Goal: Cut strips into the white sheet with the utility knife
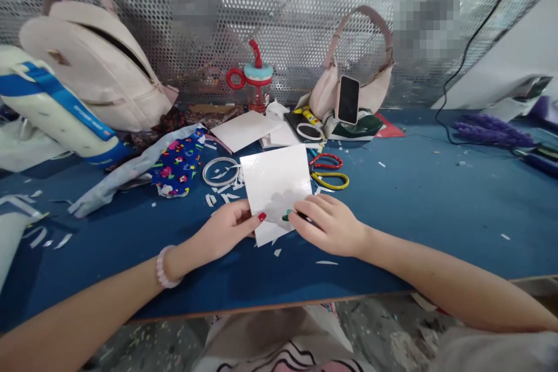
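A glossy white square card [279, 177] is held tilted over the blue table, close to its front edge. My left hand [222, 229] grips the card's lower left edge, its red-nailed thumb on the front and the fingers behind. At the lower right of the card my right hand [329, 224] is closed, fingers curled over the card's surface. A small green tip shows by its fingertips; whether it is a nail or an object I cannot tell. Just beyond the card lie scissors [333, 180] with red and yellow handles, and a roll of narrow tape [221, 172].
White paper scraps and a blue patterned cloth [178, 163] lie to the left. Behind stand a backpack [100, 70], a big bottle [56, 110], a red-handled cup [258, 81], more white sheets [244, 129], and a phone [347, 100] against a handbag [325, 93]. Purple flowers [492, 131] lie right.
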The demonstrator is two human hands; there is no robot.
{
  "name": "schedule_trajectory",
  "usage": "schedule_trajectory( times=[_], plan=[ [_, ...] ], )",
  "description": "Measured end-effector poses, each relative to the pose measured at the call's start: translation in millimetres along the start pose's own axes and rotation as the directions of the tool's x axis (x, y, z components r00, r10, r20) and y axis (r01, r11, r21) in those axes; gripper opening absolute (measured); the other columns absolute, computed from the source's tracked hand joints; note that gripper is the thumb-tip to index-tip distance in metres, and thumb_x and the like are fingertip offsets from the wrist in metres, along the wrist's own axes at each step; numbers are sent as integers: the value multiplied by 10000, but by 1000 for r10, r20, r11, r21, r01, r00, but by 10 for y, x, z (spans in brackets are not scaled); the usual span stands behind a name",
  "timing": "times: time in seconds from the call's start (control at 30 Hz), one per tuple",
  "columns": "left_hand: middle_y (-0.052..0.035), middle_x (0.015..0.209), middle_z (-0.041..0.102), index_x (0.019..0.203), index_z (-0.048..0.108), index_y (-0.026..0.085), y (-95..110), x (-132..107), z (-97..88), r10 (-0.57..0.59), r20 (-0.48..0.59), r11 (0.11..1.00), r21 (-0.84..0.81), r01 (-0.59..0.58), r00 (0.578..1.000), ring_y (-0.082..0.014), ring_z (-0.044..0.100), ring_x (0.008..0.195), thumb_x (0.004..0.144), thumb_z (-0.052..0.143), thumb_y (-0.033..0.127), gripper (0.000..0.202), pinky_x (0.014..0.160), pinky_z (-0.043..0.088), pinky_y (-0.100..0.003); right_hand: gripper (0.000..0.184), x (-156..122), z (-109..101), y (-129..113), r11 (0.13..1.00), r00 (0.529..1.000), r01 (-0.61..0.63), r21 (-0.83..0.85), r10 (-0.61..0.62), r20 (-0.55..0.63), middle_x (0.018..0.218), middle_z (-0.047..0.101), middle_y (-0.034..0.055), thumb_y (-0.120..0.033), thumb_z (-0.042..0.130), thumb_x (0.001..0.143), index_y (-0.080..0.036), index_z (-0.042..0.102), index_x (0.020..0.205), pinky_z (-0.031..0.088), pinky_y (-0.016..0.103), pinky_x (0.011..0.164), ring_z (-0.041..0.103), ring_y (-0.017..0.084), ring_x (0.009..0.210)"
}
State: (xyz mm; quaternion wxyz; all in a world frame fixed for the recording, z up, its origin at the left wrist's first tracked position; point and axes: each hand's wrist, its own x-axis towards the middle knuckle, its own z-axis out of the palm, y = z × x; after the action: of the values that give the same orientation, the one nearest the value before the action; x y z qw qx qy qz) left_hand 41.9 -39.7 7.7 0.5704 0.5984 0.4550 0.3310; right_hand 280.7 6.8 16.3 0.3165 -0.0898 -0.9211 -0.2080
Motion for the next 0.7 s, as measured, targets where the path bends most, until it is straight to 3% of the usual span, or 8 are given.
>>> schedule_trajectory(
  times=[0.1,0.23,0.33,0.5,0.7],
  plan=[
    [-55,982,764,1059,706,184,-6,-19,15,29,-2,999,29,-29,1000,-224,711,861,866,640,463,346,740,580,-295,169,31,-74,-28,994,999,29,-102,-32,-31,792,624,7,-90,551,926,-196,613,1042,369,254,509,511,109,638],
    [-34,924,757,1040,730,193,-2,-46,27,69,-9,994,81,-68,998,-187,671,750,864,628,388,282,684,547,-263,166,62,-105,-68,997,998,11,-76,-15,-57,765,619,2,-94,572,916,-180,653,1032,371,254,485,510,93,607],
    [-20,917,748,1015,739,203,22,-63,53,94,-19,990,110,-92,995,-184,665,773,855,616,342,245,690,533,-248,132,73,-102,-106,998,997,-18,-55,14,-72,758,611,0,-126,599,914,-180,681,1002,376,261,492,500,88,596],
    [5,809,719,969,733,205,69,-81,101,107,-38,985,137,-101,994,-158,635,698,863,600,337,215,633,507,-218,138,70,-101,-119,997,998,-28,-69,24,-58,746,591,1,-146,600,915,-175,694,1011,376,269,509,496,99,614],
    [-9,812,727,935,732,188,83,-85,101,91,-52,985,150,-83,994,-153,619,660,857,594,339,220,596,510,-220,159,62,-98,-100,997,999,-20,-70,18,-42,722,585,-1,-138,576,929,-154,692,1036,356,279,500,474,112,602]
  ],
)
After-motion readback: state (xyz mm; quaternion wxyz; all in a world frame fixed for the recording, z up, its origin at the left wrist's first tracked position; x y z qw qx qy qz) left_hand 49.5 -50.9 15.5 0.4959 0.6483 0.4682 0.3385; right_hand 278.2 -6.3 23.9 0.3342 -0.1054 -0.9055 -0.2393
